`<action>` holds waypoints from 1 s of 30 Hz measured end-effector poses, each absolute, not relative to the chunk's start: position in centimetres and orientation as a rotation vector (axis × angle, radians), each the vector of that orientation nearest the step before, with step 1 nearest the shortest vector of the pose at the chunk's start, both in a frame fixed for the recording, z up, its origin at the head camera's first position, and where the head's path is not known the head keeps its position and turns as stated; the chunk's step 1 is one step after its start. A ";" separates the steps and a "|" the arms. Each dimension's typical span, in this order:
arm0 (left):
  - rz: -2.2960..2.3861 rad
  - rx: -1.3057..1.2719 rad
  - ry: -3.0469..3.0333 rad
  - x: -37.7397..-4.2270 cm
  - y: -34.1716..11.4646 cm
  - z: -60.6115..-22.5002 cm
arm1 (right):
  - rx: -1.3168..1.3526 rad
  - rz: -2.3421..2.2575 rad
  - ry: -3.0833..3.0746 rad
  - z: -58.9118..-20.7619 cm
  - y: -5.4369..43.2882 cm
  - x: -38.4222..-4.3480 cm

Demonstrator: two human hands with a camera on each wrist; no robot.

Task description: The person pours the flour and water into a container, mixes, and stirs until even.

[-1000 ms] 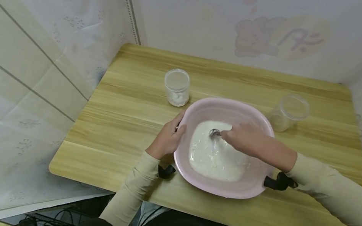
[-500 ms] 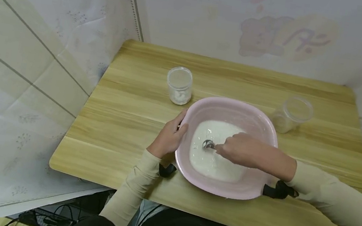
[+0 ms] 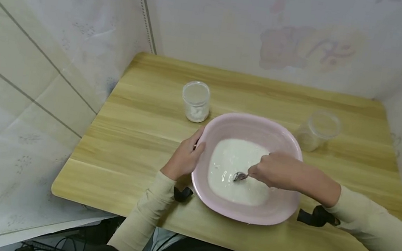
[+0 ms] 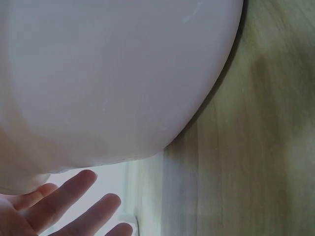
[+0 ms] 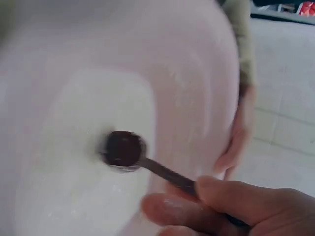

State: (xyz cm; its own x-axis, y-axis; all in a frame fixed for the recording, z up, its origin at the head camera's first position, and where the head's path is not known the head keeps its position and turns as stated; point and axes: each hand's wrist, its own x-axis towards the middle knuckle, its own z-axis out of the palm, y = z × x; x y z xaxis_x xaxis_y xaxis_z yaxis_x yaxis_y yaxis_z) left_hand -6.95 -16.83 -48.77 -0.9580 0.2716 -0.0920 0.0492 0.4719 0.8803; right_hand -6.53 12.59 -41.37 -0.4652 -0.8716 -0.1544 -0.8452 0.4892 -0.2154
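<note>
A pink plastic basin (image 3: 212, 206) stands on the wooden table with a milky white liquid (image 3: 227, 159) covering its bottom. My left hand (image 3: 184, 154) holds its left rim, thumb at the edge and fingers along the outer wall. In the left wrist view the extended fingers (image 4: 74, 196) show beside the basin's outer side. My right hand (image 3: 276, 169) grips a metal spoon (image 3: 240, 176) by the handle over the basin. The spoon's round bowl is at the liquid, and the right wrist view shows the handle pinched between thumb and fingers.
A transparent jar (image 3: 196, 95) with white pieces at its bottom stands behind the basin's left corner. Another transparent jar (image 3: 318, 129) is behind its right corner. Patterned white sheets (image 3: 215, 20) hang behind and to the left of the table (image 3: 114, 165).
My right hand has swept the spoon through the liquid, first leftward and toward me, then back to the right and nearer still. The left hand stays at the rim.
</note>
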 end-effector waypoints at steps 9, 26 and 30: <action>1.510 0.230 2.482 -6.4 -16.9 -49.3 | -1.491 0.112 2.788 -43.1 12.3 -11.6; 1.386 0.271 2.622 -7.3 -17.1 -48.3 | -1.037 -0.221 2.209 -39.3 14.3 -9.1; 1.430 0.243 2.584 -7.1 -17.0 -48.6 | -1.128 -0.354 2.135 -41.3 13.2 -9.1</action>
